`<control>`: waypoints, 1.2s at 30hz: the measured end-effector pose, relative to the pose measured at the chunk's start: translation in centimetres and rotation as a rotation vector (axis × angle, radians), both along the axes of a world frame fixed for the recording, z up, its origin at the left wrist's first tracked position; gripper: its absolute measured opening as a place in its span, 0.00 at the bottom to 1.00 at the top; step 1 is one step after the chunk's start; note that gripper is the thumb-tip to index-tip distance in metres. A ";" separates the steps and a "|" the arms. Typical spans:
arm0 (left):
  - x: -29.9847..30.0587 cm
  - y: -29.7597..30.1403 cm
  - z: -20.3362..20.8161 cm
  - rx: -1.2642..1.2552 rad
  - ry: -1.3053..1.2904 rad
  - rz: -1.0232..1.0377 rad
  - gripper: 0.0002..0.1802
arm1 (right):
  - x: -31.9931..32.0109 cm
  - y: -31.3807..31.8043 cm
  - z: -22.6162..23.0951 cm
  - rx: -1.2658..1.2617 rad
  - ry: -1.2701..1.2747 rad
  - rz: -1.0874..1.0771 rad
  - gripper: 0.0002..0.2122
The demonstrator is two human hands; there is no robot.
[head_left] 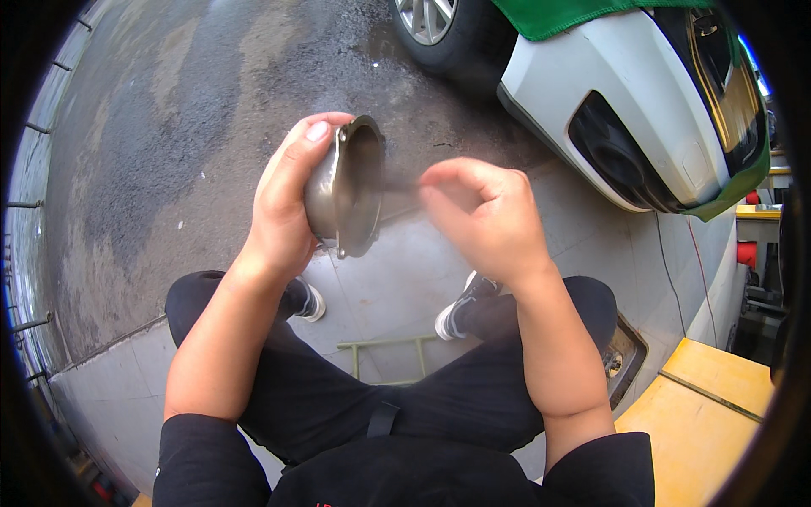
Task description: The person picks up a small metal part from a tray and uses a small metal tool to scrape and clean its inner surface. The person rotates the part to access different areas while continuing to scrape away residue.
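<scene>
A round, hollow metal housing with a flanged rim and small lugs is held up in front of me. My left hand is wrapped round its outer side, thumb near the top of the rim. The housing's open mouth is turned to the right, towards my other hand. There my right hand is closed in a pinch, thumb against forefinger, a short way from the rim. A faint dark streak runs from these fingertips to the mouth of the housing; motion smears it too much to name.
At the far right stands a car with a white bumper, a green cover and a wheel. A green metal frame lies between my feet. Near right are a dark-rimmed tray, a yellow surface and thin cables.
</scene>
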State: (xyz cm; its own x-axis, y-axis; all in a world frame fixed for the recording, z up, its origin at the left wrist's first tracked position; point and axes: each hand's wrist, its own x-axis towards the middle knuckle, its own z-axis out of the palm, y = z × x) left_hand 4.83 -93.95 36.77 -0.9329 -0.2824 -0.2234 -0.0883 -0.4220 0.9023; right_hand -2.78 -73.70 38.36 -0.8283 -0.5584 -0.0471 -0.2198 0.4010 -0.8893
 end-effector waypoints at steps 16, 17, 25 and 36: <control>0.6 -0.6 0.6 -0.110 0.042 -0.104 0.26 | 0.4 0.1 0.9 0.049 0.073 0.068 0.06; 0.6 -0.6 0.7 -0.126 0.042 -0.109 0.27 | 0.5 0.1 0.9 0.047 0.092 0.066 0.06; 0.5 0.3 1.0 -0.065 0.031 -0.014 0.23 | 0.4 0.0 0.5 -0.005 0.237 0.026 0.05; 0.5 -0.7 0.5 -0.056 -0.008 -0.122 0.25 | 0.6 0.1 0.8 0.032 0.211 0.103 0.05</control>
State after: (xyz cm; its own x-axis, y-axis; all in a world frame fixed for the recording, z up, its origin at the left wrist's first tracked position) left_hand 5.30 -94.65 37.27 -0.9593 -0.1795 -0.2182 -0.1431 -0.3570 0.9231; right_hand -2.15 -73.61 39.15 -0.7605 -0.6413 0.1017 -0.4404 0.3943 -0.8066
